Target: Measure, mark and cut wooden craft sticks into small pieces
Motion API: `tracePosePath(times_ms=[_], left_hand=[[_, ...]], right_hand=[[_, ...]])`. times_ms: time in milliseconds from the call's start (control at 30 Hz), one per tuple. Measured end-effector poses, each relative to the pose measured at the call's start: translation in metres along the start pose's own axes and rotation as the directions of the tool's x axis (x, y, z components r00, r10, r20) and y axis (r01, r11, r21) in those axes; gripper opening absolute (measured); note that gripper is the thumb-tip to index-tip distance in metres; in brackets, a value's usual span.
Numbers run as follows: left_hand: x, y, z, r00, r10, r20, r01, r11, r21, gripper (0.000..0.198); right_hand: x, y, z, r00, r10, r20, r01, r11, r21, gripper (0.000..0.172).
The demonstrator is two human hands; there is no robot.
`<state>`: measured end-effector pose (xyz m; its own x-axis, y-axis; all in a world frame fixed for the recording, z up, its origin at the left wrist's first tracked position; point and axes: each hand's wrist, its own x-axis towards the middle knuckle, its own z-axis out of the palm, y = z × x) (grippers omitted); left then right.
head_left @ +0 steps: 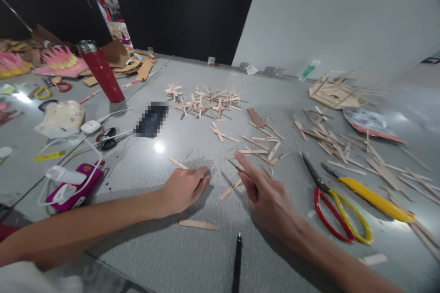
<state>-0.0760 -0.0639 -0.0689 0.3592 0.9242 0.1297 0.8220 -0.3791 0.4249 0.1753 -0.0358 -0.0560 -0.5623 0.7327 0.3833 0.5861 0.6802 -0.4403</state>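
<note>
My left hand (184, 191) rests on the grey table with its fingers curled in; what they hold, if anything, is hidden. Just behind its knuckles a wooden craft stick (177, 162) shows in part. My right hand (266, 192) is closed, its index finger stretched forward over the sticks. A thin dark pointed thing (235, 165) shows by its fingers, too unclear to name. Beneath that hand lies a short stick piece (229, 190). Another craft stick (199, 225) lies flat between my forearms, and a black pen (237, 261) points away from me near the front.
Star-shaped stick pieces (209, 99) cluster at the back. Scissors (335, 203), a yellow-handled cutter (374, 197) and loose sticks (332, 142) lie right. Left are a phone (151, 120), a red bottle (102, 73) and a purple power strip (77, 187) with cables.
</note>
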Motion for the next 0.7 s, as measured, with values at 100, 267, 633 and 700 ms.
tracePosePath(times_ms=[100,267,633,700], left_hand=[[0.0002,0.0003,0.0003,1.0,0.0,0.0,0.0,1.0,0.002,0.029],[0.0001,0.0006,0.0,1.0,-0.004,0.007,0.004,1.0,0.011,0.032],[0.0008,0.0017,-0.001,1.0,-0.02,0.018,0.019,1.0,0.016,0.031],[0.0005,0.0017,-0.001,1.0,-0.022,0.017,0.022,1.0,0.014,0.031]], right_hand=[[-0.0007,0.0011,0.0017,1.0,-0.015,0.009,0.015,1.0,-0.018,0.061],[-0.0026,0.0036,0.0025,0.999,-0.031,0.043,0.032,0.999,-0.004,0.064],[-0.0048,0.0019,0.005,0.998,-0.037,0.053,0.035,0.999,0.024,0.07],[-0.0063,0.0028,0.0064,0.998,-0.037,0.054,0.036,0.999,0.026,0.068]])
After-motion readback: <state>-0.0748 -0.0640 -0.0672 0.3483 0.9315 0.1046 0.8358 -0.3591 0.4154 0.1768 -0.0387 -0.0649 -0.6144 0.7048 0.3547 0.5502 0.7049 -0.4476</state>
